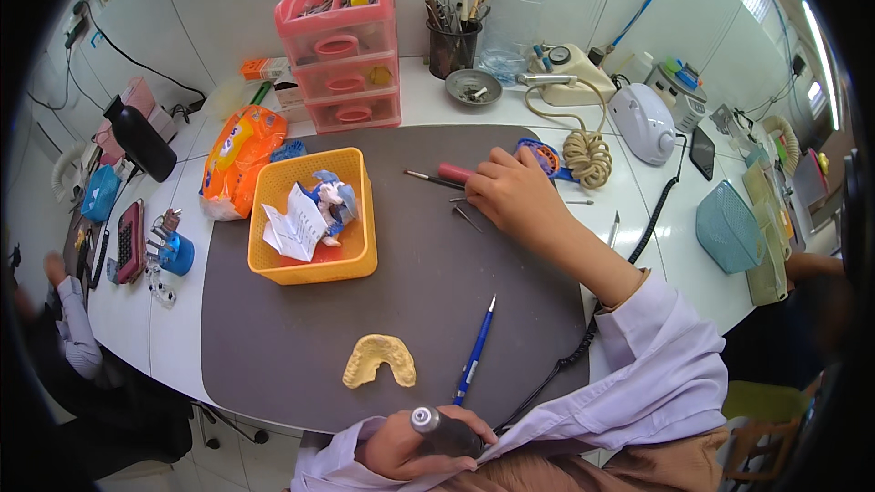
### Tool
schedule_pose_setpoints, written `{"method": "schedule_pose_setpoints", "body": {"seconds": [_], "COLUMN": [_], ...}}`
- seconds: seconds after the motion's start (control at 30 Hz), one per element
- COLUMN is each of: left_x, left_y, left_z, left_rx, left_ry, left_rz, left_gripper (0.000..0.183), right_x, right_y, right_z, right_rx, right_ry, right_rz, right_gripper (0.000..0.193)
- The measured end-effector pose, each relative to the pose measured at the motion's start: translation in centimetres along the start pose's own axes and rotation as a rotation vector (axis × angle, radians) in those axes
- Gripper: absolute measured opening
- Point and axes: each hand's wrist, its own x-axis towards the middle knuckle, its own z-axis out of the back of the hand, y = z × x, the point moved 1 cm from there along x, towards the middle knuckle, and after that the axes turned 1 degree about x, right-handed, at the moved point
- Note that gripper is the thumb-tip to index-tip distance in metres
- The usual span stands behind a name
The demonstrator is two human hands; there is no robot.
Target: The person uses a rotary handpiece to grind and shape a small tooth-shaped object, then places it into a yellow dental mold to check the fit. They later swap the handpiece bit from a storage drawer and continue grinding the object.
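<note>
One hand, the left (401, 448), wraps a black, silver-ended cylindrical handpiece (452, 435), keeping it clear of the grey mat (283, 337); beyond, a cream horseshoe-shaped plaster cast (378, 348) lies within reach; farther, the right hand (507, 193) meets a pinkish-red tool handle (453, 173), grip unclear.

- On the mat (428, 255), the basket (328, 277) sat at ten o'clock, paper (296, 226) inside it.
- Dental cast (377, 348) lay at six, pen (474, 353) at four.
- Drawer unit (296, 53) stood behind, at twelve.

L hand (401, 448) grips dk handpiece (453, 438); R hand (512, 193) nr pink-handled tool (452, 173); 1 tan cast (378, 349) on mat (273, 337).
</note>
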Motion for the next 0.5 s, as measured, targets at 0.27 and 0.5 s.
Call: {"method": "schedule_pose_setpoints", "body": {"seconds": [0.27, 0.5], "left_x": [0.5, -0.1], "left_y": [-0.2, -0.9], "left_z": [1.5, 1.2], "left_rx": [-0.087, 0.041], "left_ry": [0.02, -0.081], "left_rz": [0.039, 0.041], "left_gripper": [0.03, 0.023], "right_x": [1.9, 11.0], "right_y": [0.5, 0.6], "right_z": [-0.4, 9.4], "right_rx": [-0.201, 0.417], "right_ry": [0.189, -0.405], "right_rz": [0.066, -0.153], "right_gripper": [0.007, 0.012]}}
